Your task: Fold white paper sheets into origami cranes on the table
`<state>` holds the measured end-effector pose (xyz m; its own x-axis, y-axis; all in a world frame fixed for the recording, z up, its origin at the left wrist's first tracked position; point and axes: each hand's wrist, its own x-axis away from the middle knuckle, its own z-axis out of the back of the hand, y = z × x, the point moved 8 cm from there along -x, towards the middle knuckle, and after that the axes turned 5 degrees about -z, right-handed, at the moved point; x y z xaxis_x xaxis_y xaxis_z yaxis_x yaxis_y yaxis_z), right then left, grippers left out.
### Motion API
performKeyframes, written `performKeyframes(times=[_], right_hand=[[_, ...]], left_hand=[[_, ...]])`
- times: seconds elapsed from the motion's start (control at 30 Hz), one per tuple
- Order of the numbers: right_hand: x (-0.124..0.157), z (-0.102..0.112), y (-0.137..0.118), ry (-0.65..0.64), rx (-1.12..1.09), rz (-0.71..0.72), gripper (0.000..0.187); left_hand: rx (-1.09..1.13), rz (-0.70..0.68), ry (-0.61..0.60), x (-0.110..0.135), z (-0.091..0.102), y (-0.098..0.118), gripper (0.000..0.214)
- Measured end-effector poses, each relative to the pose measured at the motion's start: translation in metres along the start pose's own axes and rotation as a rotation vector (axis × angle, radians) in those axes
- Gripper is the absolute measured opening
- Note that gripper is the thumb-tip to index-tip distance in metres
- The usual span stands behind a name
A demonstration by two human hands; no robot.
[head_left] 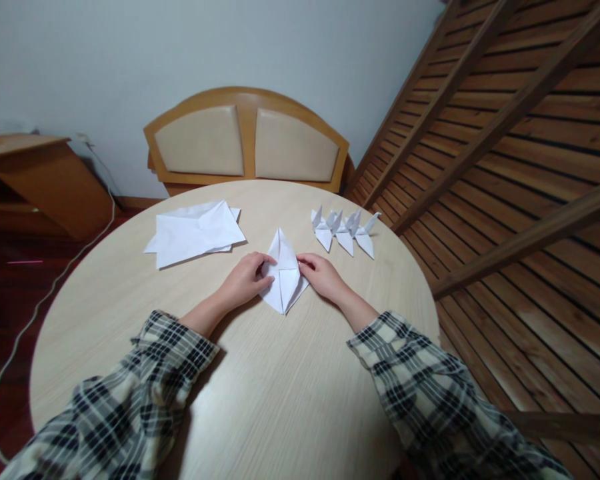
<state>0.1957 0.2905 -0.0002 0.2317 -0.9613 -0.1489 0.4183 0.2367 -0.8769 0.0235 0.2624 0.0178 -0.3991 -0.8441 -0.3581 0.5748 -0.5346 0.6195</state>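
Both forearms come in from the bottom edge, plaid sleeves pushed up short of the wrists, and converge on the middle of the table [260, 400]. Wrists low, resting on or just above the wood; can't tell which.

Left hand [244, 280]: palm down, angled in toward the right. Fingers [258, 261] curled and close together over the left corner of the paper [283, 275], with the thumb along its lower left edge. Reads as a pinch on that corner.

Right hand [323, 275]: palm down, angled in toward the left, mirroring the other. Fingers together, thumb and index tips closed on the paper's right corner. The rest of that hand sits on the table beside the paper.

Paper: white, folded to a kite or diamond shape with one point toward the chair [245, 140] and one toward the person. A centre crease runs lengthwise and a cross fold sits near the middle. It lies flat on the table between the two hands, about mid-table and slightly on the far side.

Nearby:
- Sheets [193, 233], a loose white stack, lie far left of the paper and well apart from it.
- Cranes [345, 230], a small cluster of folded ones side by side, stand far right near the table edge.
- A cable [40, 303] trails on the floor at left.
- Wooden slats [520, 133] lean at right.
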Motion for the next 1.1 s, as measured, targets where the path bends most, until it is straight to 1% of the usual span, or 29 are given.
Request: performKeyframes(times=[0.37,0.53,0.7,0.77,0.83,0.9,1.0,1.1], right_hand=[[0.001,-0.002,-0.004,0.027,0.185,0.031,0.019],[0.001,-0.003,-0.002,0.064,0.193,0.012,0.018],[0.002,-0.002,-0.005,0.082,0.180,0.029,0.014],[0.003,-0.003,-0.007,0.072,0.184,0.041,0.013],[0.004,-0.005,-0.009,0.048,0.184,0.054,0.012],[0.005,-0.008,-0.011,0.018,0.181,0.064,0.012],[0.006,-0.011,-0.012,-0.015,0.185,0.066,0.013],[0.008,-0.015,-0.015,-0.046,0.194,0.081,0.016]], left_hand=[[0.005,-0.022,-0.002,0.000,-0.001,0.000,0.030],[0.018,-0.016,0.002,0.000,-0.002,0.000,0.030],[0.068,0.026,0.024,0.002,0.001,0.001,0.020],[0.111,0.052,0.046,0.004,0.002,-0.001,0.019],[0.154,0.085,0.077,0.005,0.003,-0.005,0.025],[0.188,0.116,0.118,0.005,0.004,-0.010,0.035],[0.192,0.144,0.179,0.004,0.007,-0.015,0.048],[0.134,0.174,0.203,0.001,0.010,-0.018,0.049]])
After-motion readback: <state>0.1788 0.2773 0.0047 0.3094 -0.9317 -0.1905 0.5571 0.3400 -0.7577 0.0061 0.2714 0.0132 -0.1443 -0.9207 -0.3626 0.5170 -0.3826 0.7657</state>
